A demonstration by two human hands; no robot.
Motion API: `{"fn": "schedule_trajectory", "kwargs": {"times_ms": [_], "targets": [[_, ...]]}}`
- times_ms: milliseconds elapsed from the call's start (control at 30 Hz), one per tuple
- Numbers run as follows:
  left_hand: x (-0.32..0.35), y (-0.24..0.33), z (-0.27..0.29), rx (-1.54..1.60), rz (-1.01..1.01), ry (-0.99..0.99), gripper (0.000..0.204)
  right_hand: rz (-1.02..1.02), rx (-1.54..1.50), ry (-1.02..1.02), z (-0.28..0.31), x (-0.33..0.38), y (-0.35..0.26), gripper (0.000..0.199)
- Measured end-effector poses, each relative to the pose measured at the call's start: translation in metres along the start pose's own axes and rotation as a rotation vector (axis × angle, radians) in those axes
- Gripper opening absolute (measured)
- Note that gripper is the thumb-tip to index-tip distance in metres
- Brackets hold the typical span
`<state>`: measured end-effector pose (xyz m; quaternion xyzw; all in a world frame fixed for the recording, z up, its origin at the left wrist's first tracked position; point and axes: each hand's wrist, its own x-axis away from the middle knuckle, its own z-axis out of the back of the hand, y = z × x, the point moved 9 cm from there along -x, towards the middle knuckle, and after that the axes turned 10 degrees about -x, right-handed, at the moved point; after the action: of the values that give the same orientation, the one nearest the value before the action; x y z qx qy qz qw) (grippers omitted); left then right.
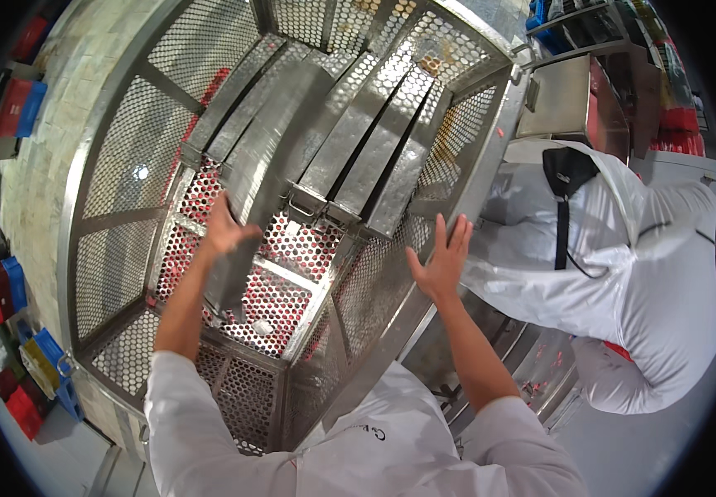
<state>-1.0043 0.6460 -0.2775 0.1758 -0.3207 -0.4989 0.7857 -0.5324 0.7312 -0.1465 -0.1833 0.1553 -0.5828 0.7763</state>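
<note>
Inside a big perforated metal cage (118, 217), my left hand (227, 230) is closed across the near part of a long, narrow metal box (279, 124), thumb along one side and fingers along the other. This box slants over others lying behind it, and its near end hangs above the perforated floor. Several similar metal boxes (364, 149) lie side by side at the far end, some with small wire handles. My right hand (443, 263) has its fingers spread at the cage's right rim, holding nothing. Whether its palm touches the rim is hard to tell.
To the right a person in white clothing (590, 224) bends over, close to the cage. Behind that person is a metal cabinet (555, 95). Blue crates with red contents (20, 108) stand along the left. Small pale scraps (263, 328) lie on the cage floor.
</note>
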Motion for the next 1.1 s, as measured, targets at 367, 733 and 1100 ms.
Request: {"fn": "schedule_trajectory", "kwargs": {"times_ms": [367,733,1100], "targets": [[-0.341,-0.130,-0.057,-0.606,0.308,-0.065,0.124,0.013,0.017,-0.118,-0.019,-0.014,0.011,0.074],[-0.258,-0.315,-0.113,0.519,0.411,0.555,0.078,-0.043,-0.002,-0.113,-0.026,-0.002,0.015,0.061],[-0.219,-0.265,-0.150,0.159,0.712,0.507,0.086,-0.034,-0.013,-0.100,-0.024,0.001,0.015,0.062]]}}
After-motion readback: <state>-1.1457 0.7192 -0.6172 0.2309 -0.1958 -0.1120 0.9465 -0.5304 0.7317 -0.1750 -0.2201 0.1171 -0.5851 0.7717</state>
